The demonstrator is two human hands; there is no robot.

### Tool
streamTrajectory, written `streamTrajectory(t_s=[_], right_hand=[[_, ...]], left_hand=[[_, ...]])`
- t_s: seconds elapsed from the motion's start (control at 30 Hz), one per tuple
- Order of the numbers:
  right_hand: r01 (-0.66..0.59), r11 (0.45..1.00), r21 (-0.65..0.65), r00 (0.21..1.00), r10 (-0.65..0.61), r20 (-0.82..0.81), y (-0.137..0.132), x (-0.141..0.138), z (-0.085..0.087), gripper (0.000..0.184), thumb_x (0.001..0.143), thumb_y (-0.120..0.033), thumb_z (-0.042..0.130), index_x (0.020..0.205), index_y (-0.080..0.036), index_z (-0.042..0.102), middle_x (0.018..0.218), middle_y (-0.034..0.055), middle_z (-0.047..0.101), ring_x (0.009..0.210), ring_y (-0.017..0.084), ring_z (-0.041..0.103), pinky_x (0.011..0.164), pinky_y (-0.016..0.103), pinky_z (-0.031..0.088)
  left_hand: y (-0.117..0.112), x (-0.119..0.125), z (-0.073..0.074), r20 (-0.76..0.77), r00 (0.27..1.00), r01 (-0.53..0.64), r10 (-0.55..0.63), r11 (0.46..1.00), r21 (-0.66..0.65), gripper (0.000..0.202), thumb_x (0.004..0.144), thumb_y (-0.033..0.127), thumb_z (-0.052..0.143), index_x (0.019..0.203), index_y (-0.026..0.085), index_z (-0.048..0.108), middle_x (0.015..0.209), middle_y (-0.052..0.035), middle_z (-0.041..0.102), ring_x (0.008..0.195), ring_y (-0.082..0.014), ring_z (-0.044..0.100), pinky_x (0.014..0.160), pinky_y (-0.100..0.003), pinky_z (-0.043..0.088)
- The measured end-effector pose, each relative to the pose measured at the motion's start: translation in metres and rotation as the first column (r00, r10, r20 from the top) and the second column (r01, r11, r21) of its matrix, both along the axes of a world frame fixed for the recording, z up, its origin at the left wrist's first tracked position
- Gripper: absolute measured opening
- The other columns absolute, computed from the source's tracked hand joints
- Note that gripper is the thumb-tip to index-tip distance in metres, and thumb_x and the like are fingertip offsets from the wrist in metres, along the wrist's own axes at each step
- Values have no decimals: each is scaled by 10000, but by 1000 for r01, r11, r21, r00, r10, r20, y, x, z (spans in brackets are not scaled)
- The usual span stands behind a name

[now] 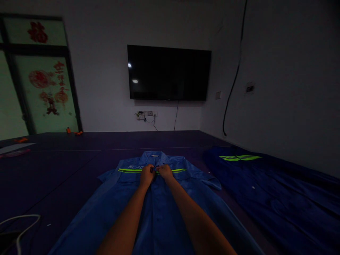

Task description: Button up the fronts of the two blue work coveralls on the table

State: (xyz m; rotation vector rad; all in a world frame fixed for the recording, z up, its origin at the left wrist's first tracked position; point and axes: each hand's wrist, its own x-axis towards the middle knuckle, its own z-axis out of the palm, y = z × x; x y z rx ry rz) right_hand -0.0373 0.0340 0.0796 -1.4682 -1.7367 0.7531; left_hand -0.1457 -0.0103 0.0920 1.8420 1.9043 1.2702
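Observation:
A blue short-sleeved work shirt [170, 205] lies spread face up in front of me, its collar [154, 156] pointing away. A yellow-green stripe crosses its chest, with pale lettering above the stripe on the left. My left hand [147, 174] is closed on the shirt's front opening at chest height. Close beside it, my right hand [165, 171] pinches the other side of the same opening. A bit of fabric is raised between the fingertips; whether a button is there is too dark to tell.
A darker blue garment [265, 191] with a yellow-green stripe lies on the right. A white cable [29, 216] curls at the lower left. Small orange objects [78, 133] lie near the door. A television [170, 72] hangs on the far wall; a black cable [233, 83] dangles at right.

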Motion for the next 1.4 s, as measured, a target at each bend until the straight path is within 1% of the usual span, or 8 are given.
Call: streamTrajectory(t_s=[0.13, 0.23, 0.33, 0.43, 0.6, 0.87, 1.17, 1.4], right_hand=[[-38, 998, 52, 997, 41, -65, 0, 3, 0, 193, 712, -169, 487, 742, -167, 677, 735, 32, 682, 710, 146, 619, 616, 210, 450], [-49, 996, 73, 994, 56, -94, -1, 5, 0, 233, 713, -120, 440, 754, -157, 667, 725, 26, 681, 680, 132, 619, 612, 199, 459], [-54, 995, 78, 993, 62, -105, -2, 6, 0, 243, 704, -104, 441, 793, -148, 663, 729, 26, 681, 657, 130, 620, 585, 196, 463], [-61, 993, 102, 993, 71, -97, -4, 7, 3, 251, 705, -105, 467, 856, -158, 660, 791, 21, 686, 693, 130, 626, 623, 202, 475], [-111, 981, 156, 994, 112, 6, -10, 7, 9, 306, 726, -80, 448, 901, -204, 666, 889, -8, 686, 825, 121, 622, 743, 197, 464], [-169, 973, 156, 970, 136, 203, -19, 7, 14, 318, 754, -108, 458, 912, -272, 679, 987, -22, 665, 942, 138, 591, 816, 212, 428], [-243, 960, 140, 929, 189, 317, -26, 6, 20, 379, 793, -145, 426, 1057, -348, 608, 1031, -39, 645, 982, 150, 571, 794, 222, 418], [-246, 954, 174, 899, 157, 408, -31, 3, 22, 329, 793, -187, 438, 1036, -301, 628, 990, 8, 659, 945, 174, 585, 783, 232, 410]], left_hand=[[0, -1, 0, 63, 997, -51, 50, 998, 26, 142, 702, 70, 529, 768, 134, 637, 717, -28, 645, 683, -111, 587, 658, -207, 425], [0, -1, 0, 92, 993, -76, 72, 996, 40, 139, 721, 73, 517, 756, 131, 639, 750, -44, 659, 724, -116, 601, 695, -215, 432], [0, -1, 1, 120, 989, -92, 86, 995, 47, 147, 722, 68, 518, 773, 133, 640, 780, -49, 669, 740, -116, 609, 697, -215, 439], [0, -1, 1, 139, 985, -104, 99, 994, 28, 167, 707, 51, 523, 786, 136, 643, 794, -48, 673, 745, -120, 616, 685, -215, 446], [0, -1, 1, 120, 987, -108, 102, 993, 43, 219, 691, 18, 502, 825, 113, 647, 838, -77, 673, 796, -135, 616, 731, -234, 449], [2, 0, -2, 130, 989, -76, 71, 996, 36, 266, 675, -10, 501, 869, 111, 637, 846, -73, 668, 799, -129, 610, 734, -237, 455], [1, -3, -1, 168, 978, -133, 120, 989, 70, 253, 693, -8, 478, 837, 130, 634, 840, -60, 665, 793, -129, 612, 719, -226, 454], [1, 0, 0, 56, 993, -106, 107, 994, -32, 196, 705, 31, 504, 778, 147, 644, 780, -40, 665, 746, -119, 599, 690, -211, 427]])
